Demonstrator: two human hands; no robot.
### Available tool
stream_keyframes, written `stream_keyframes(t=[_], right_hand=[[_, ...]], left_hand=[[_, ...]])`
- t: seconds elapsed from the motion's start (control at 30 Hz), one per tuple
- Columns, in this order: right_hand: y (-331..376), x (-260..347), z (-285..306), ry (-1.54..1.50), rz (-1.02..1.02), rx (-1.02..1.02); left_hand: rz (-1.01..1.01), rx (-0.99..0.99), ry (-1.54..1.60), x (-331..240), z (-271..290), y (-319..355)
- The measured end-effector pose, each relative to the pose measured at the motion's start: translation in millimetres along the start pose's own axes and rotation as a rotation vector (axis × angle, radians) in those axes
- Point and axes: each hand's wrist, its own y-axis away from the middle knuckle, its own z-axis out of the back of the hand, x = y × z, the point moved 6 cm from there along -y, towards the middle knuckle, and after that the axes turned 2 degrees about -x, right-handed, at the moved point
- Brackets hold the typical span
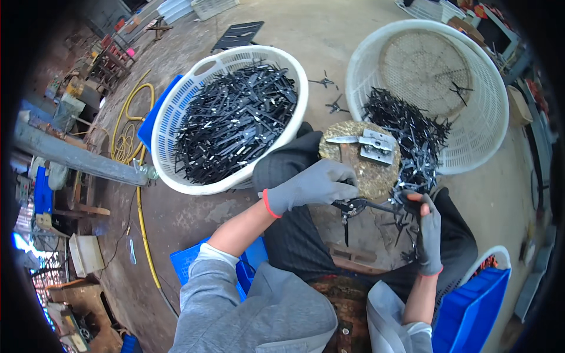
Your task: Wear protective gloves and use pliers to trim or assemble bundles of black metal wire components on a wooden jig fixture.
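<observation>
In front of me, a black metal piece with thin crossing arms [352,207] spans the gap between my hands. My left hand [321,185], in a grey glove with a red cuff, has its fingers closed on the piece's left end. Close to the long right arm of the piece is my right hand [428,232], gloved the same way with bare fingertips showing; its fingers are curled, and the grip is partly hidden. Just beyond them stands a round worn block [335,156], bearing a small silver metal fixture [377,146] and a flat pointed blade-like strip [342,139].
A white basket [300,94] full of black metal parts [241,126] stands ahead left. On the right, a tipped white basket [491,126] spills similar parts [415,126] beside the block. Blue crates [474,309] flank me. A yellow hose [143,235] crosses the floor at left.
</observation>
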Motion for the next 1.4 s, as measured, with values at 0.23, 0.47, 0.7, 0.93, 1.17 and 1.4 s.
stream_keyframes(t=[0.23,0.47,0.7,0.93,1.17,1.4], right_hand=[[31,-54,-21,0.208,-0.144,0.463],[45,-88,25,-0.209,-0.352,0.102],[49,-88,16,-0.184,-0.321,0.124],[57,-100,-11,-0.481,-0.254,0.122],[64,-120,-25,-0.409,-0.421,0.098],[51,-85,0,-0.385,-0.307,0.126]], left_hand=[[0.131,0.214,0.077,10,-62,-36],[0.283,-0.045,0.613,61,-89,-3],[0.347,0.032,0.621,50,-149,25],[0.434,0.039,0.707,42,-181,24],[0.303,-0.04,0.473,47,-204,18],[0.279,-0.277,0.558,49,-126,17]])
